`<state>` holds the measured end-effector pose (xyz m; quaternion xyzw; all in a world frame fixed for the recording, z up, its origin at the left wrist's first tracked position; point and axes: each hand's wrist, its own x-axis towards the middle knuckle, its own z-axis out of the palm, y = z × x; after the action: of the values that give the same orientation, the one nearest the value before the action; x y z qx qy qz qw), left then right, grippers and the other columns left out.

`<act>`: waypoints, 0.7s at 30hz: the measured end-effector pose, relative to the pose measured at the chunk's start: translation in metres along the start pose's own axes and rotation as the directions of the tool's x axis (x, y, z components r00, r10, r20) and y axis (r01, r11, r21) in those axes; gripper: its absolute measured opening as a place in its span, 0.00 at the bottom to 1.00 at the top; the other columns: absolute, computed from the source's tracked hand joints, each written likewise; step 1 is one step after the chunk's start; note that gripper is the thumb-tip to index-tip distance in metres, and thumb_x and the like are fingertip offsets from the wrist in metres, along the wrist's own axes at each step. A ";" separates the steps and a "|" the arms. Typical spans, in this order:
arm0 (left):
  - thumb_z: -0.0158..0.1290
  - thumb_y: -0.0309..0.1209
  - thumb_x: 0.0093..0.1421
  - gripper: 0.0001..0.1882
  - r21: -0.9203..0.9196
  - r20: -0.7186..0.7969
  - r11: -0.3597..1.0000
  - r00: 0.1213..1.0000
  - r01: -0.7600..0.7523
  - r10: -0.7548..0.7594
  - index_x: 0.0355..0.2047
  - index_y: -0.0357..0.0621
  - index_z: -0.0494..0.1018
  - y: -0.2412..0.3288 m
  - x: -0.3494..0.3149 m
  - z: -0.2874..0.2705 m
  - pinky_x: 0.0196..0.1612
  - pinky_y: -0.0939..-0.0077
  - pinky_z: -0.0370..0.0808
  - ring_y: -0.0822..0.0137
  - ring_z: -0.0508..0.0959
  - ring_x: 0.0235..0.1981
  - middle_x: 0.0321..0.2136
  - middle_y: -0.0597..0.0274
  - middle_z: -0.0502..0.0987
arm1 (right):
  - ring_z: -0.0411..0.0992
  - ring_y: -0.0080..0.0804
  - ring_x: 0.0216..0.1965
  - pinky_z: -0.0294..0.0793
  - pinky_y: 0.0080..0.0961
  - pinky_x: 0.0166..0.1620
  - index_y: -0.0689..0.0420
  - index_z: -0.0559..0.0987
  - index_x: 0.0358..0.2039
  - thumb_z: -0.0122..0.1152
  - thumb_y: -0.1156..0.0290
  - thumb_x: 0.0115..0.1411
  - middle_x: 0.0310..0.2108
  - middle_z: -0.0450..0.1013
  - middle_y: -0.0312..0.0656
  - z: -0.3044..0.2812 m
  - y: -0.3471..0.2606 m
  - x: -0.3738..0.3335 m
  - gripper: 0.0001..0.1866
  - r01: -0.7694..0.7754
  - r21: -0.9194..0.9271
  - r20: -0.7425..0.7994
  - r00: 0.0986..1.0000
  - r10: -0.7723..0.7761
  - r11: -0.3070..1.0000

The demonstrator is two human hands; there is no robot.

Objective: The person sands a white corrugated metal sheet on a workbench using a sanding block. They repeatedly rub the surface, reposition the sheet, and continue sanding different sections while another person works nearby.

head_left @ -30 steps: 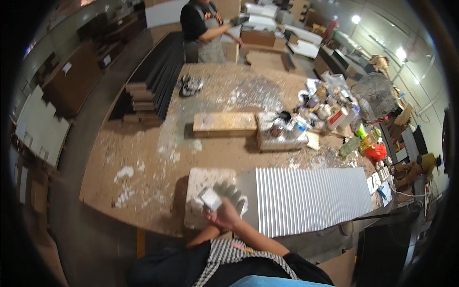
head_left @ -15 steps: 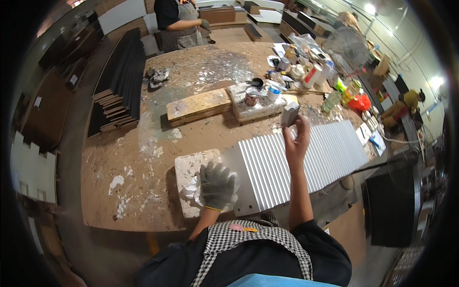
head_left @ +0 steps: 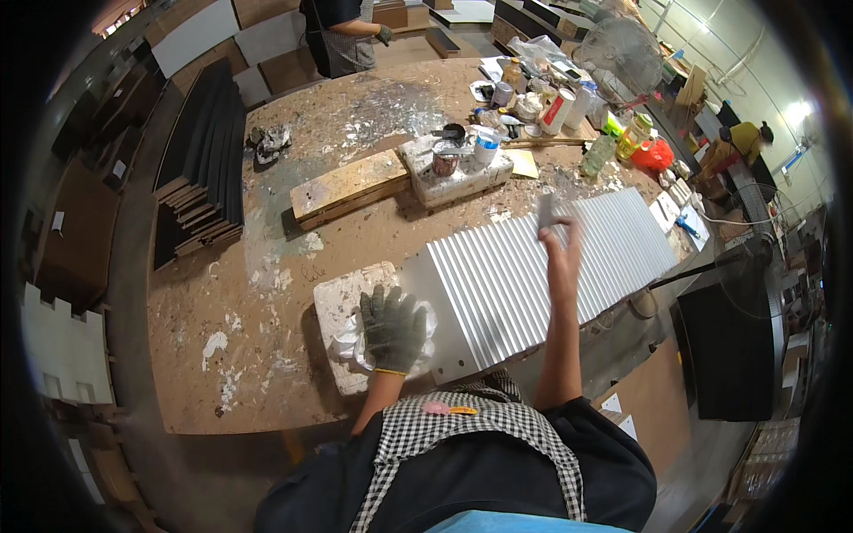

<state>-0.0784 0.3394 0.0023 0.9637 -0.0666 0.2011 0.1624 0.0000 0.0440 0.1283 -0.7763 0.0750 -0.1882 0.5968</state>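
A white ribbed panel [head_left: 533, 275] lies across the near side of a paint-stained workbench [head_left: 267, 258]. My left hand [head_left: 392, 329], in a dark work glove, presses flat on a crumpled clear plastic bag [head_left: 351, 342] that rests on a white foam block [head_left: 342, 306] at the panel's left end. My right hand [head_left: 558, 233] is stretched out over the far edge of the panel and grips a small grey flat piece [head_left: 546, 210] against the ribs.
A wooden plank [head_left: 348, 186] and a second foam block [head_left: 458, 173] carrying paint cans sit mid-bench. Bottles and jars [head_left: 551, 98] crowd the far right. Dark boards [head_left: 204, 169] are stacked at the left. Another person [head_left: 342, 31] stands at the far end. A black box [head_left: 724, 351] stands on the right.
My right hand has reached from beside my left hand out across the ribbed panel to its far edge. My left hand has stayed on the plastic bag. The view has tilted and moved closer.
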 end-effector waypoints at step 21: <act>0.46 0.47 0.74 0.18 0.278 0.186 0.953 0.980 -0.118 0.067 0.56 0.62 0.80 -0.027 -0.005 0.038 0.78 0.47 0.46 0.58 0.64 0.71 0.63 0.67 0.76 | 0.71 0.40 0.38 0.72 0.35 0.43 0.65 0.68 0.68 0.59 0.59 0.56 0.43 0.74 0.49 -0.029 0.055 -0.208 0.40 -0.626 0.734 0.620 0.776 -0.117 -0.263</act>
<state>-0.0638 0.3520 -0.0405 0.9868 -0.0958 0.1308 0.0044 -0.1964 0.0736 0.0395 -0.0064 -0.0693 0.1644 0.9839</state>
